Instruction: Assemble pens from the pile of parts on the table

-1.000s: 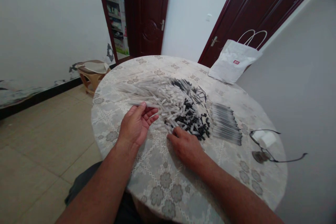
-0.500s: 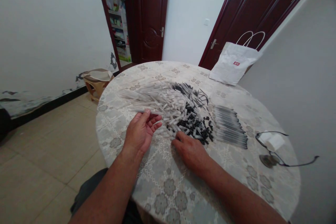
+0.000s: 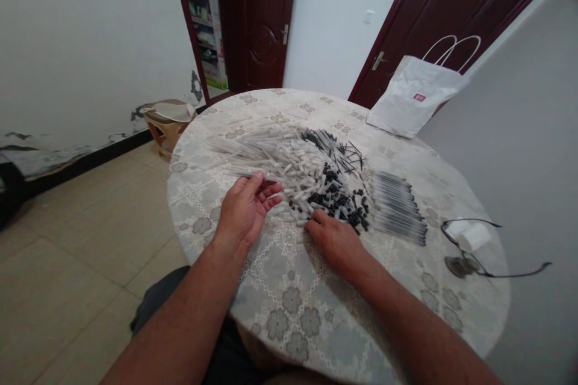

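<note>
My left hand [image 3: 245, 209] is palm up at the near left of the pile. Its thumb presses a thin clear pen barrel [image 3: 240, 174] against the index finger, while the other fingers curl loosely. My right hand [image 3: 338, 243] rests at the pile's near edge with fingertips pinched together; what lies between them is hidden. Long clear barrels [image 3: 246, 150] spread to the left, with short whitish pieces [image 3: 300, 162] in the middle. Small black plugs [image 3: 332, 197] lie just beyond my right hand, and thin black refills [image 3: 334, 147] behind. Pens with dark ends [image 3: 400, 210] form a neat row to the right.
The round table has a patterned cloth [image 3: 291, 301]. Eyeglasses [image 3: 485, 274], a white roll-like item [image 3: 474, 237] and a small round dark object [image 3: 458, 266] sit at right. A white paper bag [image 3: 413, 96] stands at the back right. A stool [image 3: 167, 126] is beyond the left edge.
The view has tilted down slightly, so the table sits higher in the picture. My right hand has shifted slightly nearer the black plugs. The left hand keeps its pinch.
</note>
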Tool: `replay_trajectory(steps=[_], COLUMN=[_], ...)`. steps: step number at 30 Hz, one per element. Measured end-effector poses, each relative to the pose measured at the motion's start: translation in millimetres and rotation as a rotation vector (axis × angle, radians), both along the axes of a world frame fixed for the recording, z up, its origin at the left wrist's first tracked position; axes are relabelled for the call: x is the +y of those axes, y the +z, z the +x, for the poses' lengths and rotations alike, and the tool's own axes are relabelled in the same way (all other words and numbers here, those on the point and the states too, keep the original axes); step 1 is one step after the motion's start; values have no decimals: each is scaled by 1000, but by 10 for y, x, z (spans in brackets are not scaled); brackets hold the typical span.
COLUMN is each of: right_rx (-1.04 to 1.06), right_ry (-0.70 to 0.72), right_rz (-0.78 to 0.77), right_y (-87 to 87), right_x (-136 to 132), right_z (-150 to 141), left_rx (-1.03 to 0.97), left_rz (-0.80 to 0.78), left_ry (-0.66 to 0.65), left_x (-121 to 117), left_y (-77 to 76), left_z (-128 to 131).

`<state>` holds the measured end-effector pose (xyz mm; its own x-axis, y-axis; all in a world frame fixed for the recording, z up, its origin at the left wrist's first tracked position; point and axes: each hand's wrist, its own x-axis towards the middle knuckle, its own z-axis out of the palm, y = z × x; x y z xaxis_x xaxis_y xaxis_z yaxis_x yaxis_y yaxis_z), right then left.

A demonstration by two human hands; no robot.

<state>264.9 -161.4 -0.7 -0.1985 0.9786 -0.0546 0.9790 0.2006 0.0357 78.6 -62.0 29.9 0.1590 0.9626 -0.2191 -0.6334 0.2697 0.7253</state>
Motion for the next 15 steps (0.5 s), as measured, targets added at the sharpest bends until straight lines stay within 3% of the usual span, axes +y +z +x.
replay_trajectory(steps=[5, 11, 15], right_rx=[115, 715, 1084], right_ry=[-31, -153, -303], right_rz=[67, 366, 374], right_y=[-75, -54, -59], right_x=[-1, -33, -29], right_z=[21, 81, 126], left_rx=[-2, 17, 30], left_rz=[12, 11, 16], left_ry=[-31, -160, -208], left_x=[-16, -136, -194], left_y=[-32, -149, -200], left_z=[14, 176, 276])
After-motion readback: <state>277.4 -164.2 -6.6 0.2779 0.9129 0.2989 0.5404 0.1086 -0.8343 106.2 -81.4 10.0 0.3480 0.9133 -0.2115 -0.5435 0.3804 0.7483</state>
